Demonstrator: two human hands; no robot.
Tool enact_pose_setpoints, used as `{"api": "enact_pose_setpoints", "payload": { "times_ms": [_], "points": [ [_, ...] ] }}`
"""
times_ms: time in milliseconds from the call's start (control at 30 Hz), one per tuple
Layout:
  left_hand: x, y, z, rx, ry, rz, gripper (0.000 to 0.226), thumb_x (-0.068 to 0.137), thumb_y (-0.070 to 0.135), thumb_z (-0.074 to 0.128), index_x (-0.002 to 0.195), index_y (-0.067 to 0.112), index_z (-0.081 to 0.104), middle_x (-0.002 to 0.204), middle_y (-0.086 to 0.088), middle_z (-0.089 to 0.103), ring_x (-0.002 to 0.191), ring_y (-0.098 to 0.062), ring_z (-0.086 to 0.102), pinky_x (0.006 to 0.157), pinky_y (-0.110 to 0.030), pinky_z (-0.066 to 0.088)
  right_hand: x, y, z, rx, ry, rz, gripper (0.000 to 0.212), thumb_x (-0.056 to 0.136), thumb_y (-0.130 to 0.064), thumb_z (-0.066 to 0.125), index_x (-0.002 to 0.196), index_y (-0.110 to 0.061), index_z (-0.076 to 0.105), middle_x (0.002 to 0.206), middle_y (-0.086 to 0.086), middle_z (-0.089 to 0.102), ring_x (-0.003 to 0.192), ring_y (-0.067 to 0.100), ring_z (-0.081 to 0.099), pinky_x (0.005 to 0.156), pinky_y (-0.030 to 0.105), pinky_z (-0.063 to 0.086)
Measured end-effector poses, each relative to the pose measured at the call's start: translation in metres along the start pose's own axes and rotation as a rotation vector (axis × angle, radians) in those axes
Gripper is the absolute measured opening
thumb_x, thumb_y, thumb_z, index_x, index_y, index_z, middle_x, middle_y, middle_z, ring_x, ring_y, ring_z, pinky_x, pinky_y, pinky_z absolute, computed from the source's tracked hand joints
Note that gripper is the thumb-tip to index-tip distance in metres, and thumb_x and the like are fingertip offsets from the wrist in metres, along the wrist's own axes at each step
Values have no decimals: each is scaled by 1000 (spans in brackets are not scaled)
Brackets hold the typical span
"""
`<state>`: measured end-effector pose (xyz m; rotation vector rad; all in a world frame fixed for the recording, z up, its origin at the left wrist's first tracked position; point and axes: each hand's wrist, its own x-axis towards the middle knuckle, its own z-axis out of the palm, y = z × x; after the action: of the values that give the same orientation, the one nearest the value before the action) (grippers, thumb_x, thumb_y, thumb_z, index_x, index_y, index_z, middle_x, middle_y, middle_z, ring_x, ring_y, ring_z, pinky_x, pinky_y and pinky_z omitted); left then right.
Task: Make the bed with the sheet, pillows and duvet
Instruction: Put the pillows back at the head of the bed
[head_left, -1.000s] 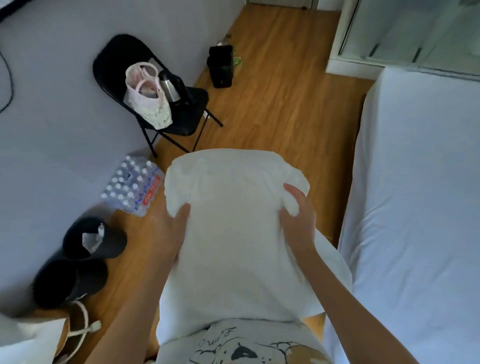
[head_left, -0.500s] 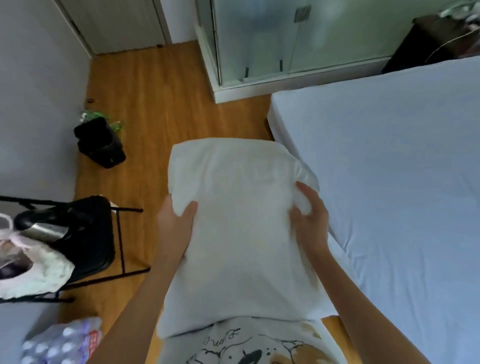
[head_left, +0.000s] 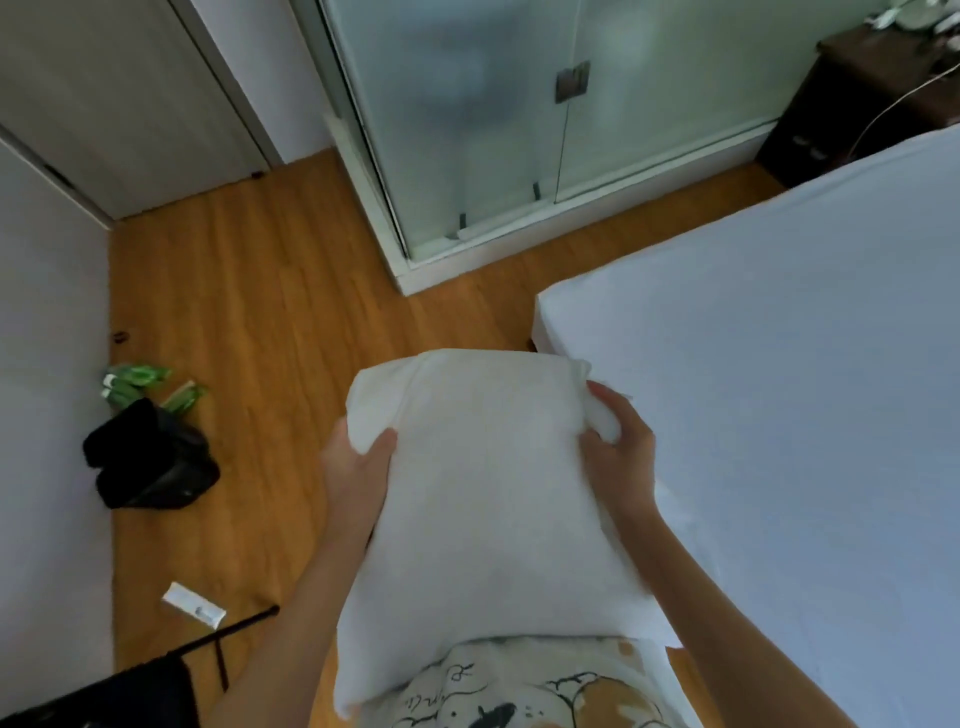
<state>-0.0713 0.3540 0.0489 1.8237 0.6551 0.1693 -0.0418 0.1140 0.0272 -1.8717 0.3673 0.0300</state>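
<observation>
1. The pillow (head_left: 493, 499) is in the air in front of the person's body, above the wooden floor (head_left: 270, 332) and just beside the near corner of the bed (head_left: 779, 415). It does not rest on the bed yet.
2. The left hand (head_left: 358, 467) grips the left edge of the pillow, thumb on top and the other fingers hidden under it. The right hand (head_left: 618, 457) grips the right edge, its fingers curled into the soft cloth near the upper corner.
3. Both hands hold near the far end only, so the near end hangs against the person's shirt. If one grip becomes weak, I think the pillow can turn and slide down to the floor.
4. The right hand seems to hold mostly loose cloth. The case may shift on the filling and wrinkle.
5. The sheet (head_left: 753, 519) on the bed looks smooth. Dragging the pillow over it can pull it into folds, so lifting and putting down is safer.
6. On the floor lie a black bag (head_left: 150, 462) and a small white box (head_left: 195, 612). The pillow hides the ground in front of the feet, so a step to the left could meet them.
</observation>
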Motion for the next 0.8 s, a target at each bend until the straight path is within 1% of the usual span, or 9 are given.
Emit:
{"api": "enact_pose_setpoints", "payload": {
  "times_ms": [33, 67, 167, 333, 467, 567, 633, 700, 800],
  "points": [
    [28, 18, 5, -5, 3, -5, 20, 91, 14, 62, 100, 30, 55, 92, 15, 61, 80, 4, 57, 65, -19, 42, 31, -16, 9, -6, 0, -8, 54, 73, -15, 55, 126, -26, 60, 116, -2, 64, 105, 8, 59, 96, 34, 49],
    [57, 32, 10, -5, 11, 8, 20, 91, 14, 61, 105, 27, 56, 94, 15, 61, 82, 4, 57, 65, -18, 42, 58, -33, 17, -16, -8, -11, 55, 72, -19, 54, 126, -28, 60, 118, -1, 63, 108, 15, 58, 98, 40, 48],
    [137, 67, 30, -15, 12, 37, 24, 92, 14, 61, 114, 22, 55, 98, 13, 61, 87, 2, 57, 66, -18, 43, 133, -72, 44, -34, 1, -11, 53, 74, -25, 52, 125, -31, 60, 114, -3, 63, 105, 16, 57, 98, 40, 47],
    [282, 102, 78, 1, -51, 80, 25, 91, 13, 61, 111, 25, 52, 98, 18, 59, 88, 4, 56, 69, -19, 44, 254, -105, 90, -48, 94, 7, 43, 81, -22, 49, 119, -40, 57, 128, 1, 60, 117, 21, 54, 106, 48, 42],
    [425, 133, 137, 27, -199, 149, 26, 89, 8, 63, 111, 19, 55, 96, 10, 60, 87, -10, 58, 68, -21, 45, 368, -126, 131, -27, 264, 61, 49, 88, 1, 51, 120, -35, 60, 132, 1, 58, 120, 20, 52, 108, 45, 41],
    [519, 177, 189, 115, -352, 199, 22, 87, 9, 63, 107, 14, 55, 96, 0, 60, 89, -18, 56, 65, -19, 43, 431, -141, 147, 16, 437, 134, 47, 87, 2, 52, 123, -26, 62, 130, 0, 60, 119, 19, 53, 107, 40, 42],
    [563, 207, 219, 147, -470, 221, 27, 85, 20, 63, 110, 14, 56, 98, 1, 62, 88, -15, 58, 67, -20, 44, 458, -155, 148, 37, 547, 177, 48, 83, 4, 53, 123, -22, 63, 124, -2, 62, 113, 16, 56, 101, 32, 44],
    [597, 236, 251, 154, -594, 252, 31, 78, 27, 61, 107, 17, 57, 94, 6, 62, 85, -9, 59, 67, -16, 45, 482, -169, 144, 64, 658, 248, 49, 81, 5, 54, 121, -22, 64, 116, -7, 62, 104, 11, 55, 92, 24, 42],
    [634, 268, 302, 172, -731, 292, 19, 84, 16, 64, 101, 18, 58, 92, 7, 63, 82, -3, 59, 62, -9, 44, 514, -181, 138, 104, 798, 325, 50, 80, 6, 54, 119, -24, 64, 107, -9, 61, 96, 10, 54, 84, 21, 40]
  ]
}}
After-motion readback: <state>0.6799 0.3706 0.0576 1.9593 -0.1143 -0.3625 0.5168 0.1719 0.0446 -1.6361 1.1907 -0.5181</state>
